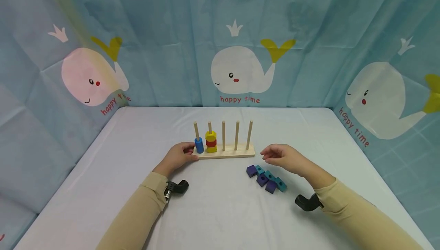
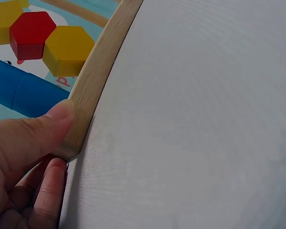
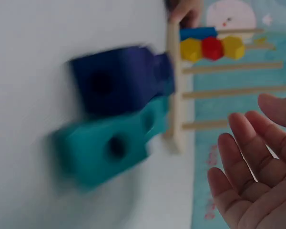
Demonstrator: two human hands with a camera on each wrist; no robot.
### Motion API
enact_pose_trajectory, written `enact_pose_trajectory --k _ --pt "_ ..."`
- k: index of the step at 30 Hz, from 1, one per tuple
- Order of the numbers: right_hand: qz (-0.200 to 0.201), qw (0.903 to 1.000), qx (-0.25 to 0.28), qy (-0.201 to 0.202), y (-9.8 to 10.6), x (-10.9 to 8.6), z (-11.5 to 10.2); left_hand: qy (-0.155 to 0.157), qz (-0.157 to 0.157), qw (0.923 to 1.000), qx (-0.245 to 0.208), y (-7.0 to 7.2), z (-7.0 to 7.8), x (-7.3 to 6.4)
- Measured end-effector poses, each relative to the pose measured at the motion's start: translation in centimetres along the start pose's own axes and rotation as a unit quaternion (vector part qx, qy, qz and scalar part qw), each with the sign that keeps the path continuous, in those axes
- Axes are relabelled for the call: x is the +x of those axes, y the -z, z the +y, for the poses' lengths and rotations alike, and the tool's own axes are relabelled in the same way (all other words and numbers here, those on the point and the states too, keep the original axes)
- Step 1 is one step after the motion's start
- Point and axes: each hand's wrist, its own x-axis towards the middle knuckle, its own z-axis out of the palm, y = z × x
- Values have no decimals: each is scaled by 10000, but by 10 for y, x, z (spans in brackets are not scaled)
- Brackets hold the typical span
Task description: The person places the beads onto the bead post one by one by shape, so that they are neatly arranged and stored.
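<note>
A wooden peg stand (image 1: pixel 225 152) stands upright on the table, its pegs in a row. Blue cylinders (image 1: pixel 199 145) sit on the leftmost peg. The peg beside it carries yellow and red hexagonal beads (image 1: pixel 211 142); the other three pegs are bare. My left hand (image 1: pixel 177 157) holds the stand's left end, thumb (image 2: pixel 62 112) on the base and fingers bent at its end. To the right of the stand, my right hand (image 1: pixel 283 157) hovers with relaxed, spread fingers, holding nothing. Just below it lie purple blocks (image 1: pixel 262 180) and teal blocks (image 1: pixel 280 184) with holes.
A white cloth covers the table (image 1: pixel 220 212). Behind and at both sides hang light blue curtains (image 1: pixel 165 51) printed with whales. A black wrist camera (image 1: pixel 179 187) juts from the left sleeve, another black camera (image 1: pixel 307 203) from the right.
</note>
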Motion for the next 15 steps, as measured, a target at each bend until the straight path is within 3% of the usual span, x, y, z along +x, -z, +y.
enact_pose_trajectory --k 8,15 --pt "-260 9978 -351 -490 10 -18 31 40 7 10000 -61 0 0 -1" --pt "-638 9956 -37 -679 5 -34 47 56 -6 10000 -31 1 2 -2"
